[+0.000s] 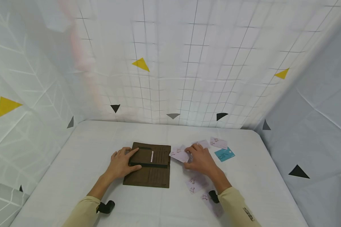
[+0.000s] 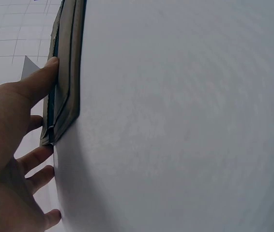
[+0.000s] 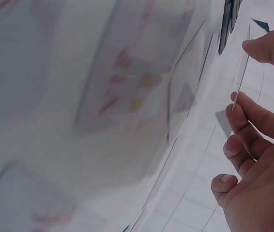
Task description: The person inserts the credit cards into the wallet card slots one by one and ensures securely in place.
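An open brown wallet [image 1: 149,177] lies on the white table with its card slots facing up. My left hand [image 1: 120,164] rests on its left side, index finger and thumb spread apart and pressing it. The left wrist view shows the thumb against the edge of the wallet [image 2: 68,72]. A pale strip [image 1: 152,156] shows in the wallet's inner panel. Just to the right of the wallet, my right hand [image 1: 201,160] pinches a pale card with pink floral print [image 1: 178,154] between thumb and fingers. In the right wrist view that card [image 3: 242,77] appears edge-on.
Several similar floral cards lie around my right hand: one at the back [image 1: 218,142] and others nearer me, such as a card [image 1: 197,183] beside the right forearm. A teal card [image 1: 224,154] lies to the right. White sheeting [image 1: 170,94] encloses the table's back and sides.
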The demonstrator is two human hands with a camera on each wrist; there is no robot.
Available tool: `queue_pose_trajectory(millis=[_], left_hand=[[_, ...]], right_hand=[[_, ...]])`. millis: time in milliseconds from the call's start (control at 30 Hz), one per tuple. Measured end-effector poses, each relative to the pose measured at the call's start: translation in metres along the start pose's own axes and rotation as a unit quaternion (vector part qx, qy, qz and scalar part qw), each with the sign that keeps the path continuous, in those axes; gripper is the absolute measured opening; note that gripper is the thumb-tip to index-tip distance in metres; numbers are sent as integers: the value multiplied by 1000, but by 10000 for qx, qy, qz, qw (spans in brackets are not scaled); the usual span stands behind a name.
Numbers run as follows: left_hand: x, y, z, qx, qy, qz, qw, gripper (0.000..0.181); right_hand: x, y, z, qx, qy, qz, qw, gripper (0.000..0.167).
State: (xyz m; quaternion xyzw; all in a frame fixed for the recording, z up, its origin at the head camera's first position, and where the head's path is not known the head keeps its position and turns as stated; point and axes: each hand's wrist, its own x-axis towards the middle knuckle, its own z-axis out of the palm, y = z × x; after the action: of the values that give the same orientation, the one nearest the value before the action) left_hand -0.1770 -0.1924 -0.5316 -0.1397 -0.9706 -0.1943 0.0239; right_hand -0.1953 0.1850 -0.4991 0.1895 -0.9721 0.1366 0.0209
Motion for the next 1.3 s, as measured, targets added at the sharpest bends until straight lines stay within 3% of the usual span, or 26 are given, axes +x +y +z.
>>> queue_pose_trajectory(millis=[500,1300], left_hand=[[0,1,-1,20,99,60,9999,83],[0,1,-1,33,33,-3,10000,83]], right_hand=[[15,-32,9,18,-138,-566,9983,56],[22,-50,19,-87,-206,-742,9970,58]])
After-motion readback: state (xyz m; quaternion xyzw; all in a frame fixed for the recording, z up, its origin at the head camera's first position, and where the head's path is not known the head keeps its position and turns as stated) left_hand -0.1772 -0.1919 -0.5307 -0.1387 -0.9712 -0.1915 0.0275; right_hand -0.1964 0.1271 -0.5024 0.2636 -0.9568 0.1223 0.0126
